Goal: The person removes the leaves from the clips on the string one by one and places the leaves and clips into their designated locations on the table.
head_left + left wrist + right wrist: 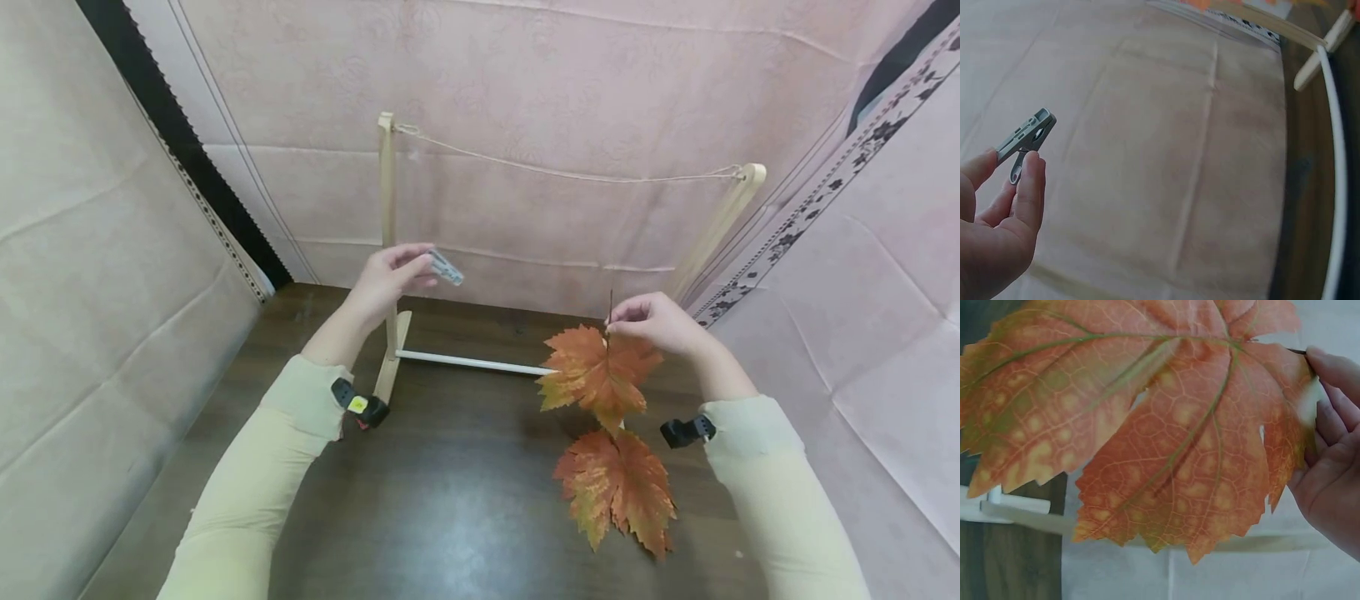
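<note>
A grey-blue clothespin (447, 268) is pinched in my left hand (390, 279), near the left post of a wooden frame. The left wrist view shows thumb and fingers on the legs of the clothespin (1027, 137). My right hand (660, 323) pinches the thin dark stem of an orange maple leaf (600, 375), which hangs below the fingers in front of the frame's right side. In the right wrist view the leaf (1179, 437) covers much of the picture. Below it, a second orange leaf (618, 492) lies on the table.
A thin string (525, 165) runs slackly between the left post (387, 192) and the right post (723, 217). A white bar (472, 362) joins the frame's feet low down. Pale cloth (525, 75) hangs behind and at both sides of the dark wooden table (435, 500).
</note>
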`<action>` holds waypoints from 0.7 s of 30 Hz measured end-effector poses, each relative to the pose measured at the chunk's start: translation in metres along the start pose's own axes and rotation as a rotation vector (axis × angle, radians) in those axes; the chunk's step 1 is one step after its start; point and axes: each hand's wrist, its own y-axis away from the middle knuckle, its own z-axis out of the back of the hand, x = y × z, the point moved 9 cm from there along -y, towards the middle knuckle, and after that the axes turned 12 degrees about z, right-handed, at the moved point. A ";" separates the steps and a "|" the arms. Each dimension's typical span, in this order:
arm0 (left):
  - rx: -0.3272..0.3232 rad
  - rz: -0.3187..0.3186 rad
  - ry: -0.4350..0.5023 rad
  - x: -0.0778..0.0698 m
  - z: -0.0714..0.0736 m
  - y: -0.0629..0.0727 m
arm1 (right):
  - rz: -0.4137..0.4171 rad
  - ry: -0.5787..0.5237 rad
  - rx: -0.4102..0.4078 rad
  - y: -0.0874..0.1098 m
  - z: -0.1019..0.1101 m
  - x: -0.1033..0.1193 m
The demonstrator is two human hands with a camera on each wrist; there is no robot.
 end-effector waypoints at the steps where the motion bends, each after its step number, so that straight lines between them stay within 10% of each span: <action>1: -0.004 0.011 0.003 0.006 0.006 0.002 | -0.001 0.002 0.014 0.002 -0.002 -0.002; 21: -0.104 0.234 -0.131 0.133 0.114 0.059 | -0.035 -0.058 0.200 0.054 -0.038 -0.072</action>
